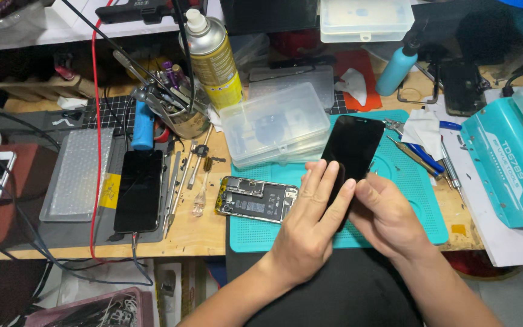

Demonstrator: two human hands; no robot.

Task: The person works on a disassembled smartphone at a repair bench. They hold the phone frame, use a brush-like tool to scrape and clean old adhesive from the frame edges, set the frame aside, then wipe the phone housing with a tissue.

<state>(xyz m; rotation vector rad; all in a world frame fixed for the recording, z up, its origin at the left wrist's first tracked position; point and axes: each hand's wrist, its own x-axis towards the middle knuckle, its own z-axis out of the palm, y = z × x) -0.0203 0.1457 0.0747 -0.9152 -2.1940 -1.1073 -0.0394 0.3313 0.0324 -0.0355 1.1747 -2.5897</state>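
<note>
A black phone screen panel (353, 148) is held tilted above the teal work mat (407, 200). My left hand (313, 221) lies flat across its lower end, fingers together. My right hand (382, 215) grips the panel's lower right edge from beneath. Just left of my hands, an opened phone body (255, 200) with bare circuit boards and battery lies half on the mat, half on the wooden bench.
A clear plastic box (276, 124) stands behind the mat. Left of it are a tool cup (180, 112), a yellow spray can (213, 57), loose screwdrivers and a black phone (139, 191) on a grey pad. A teal machine (509, 163) sits at the right, a blue bottle (394, 69) behind.
</note>
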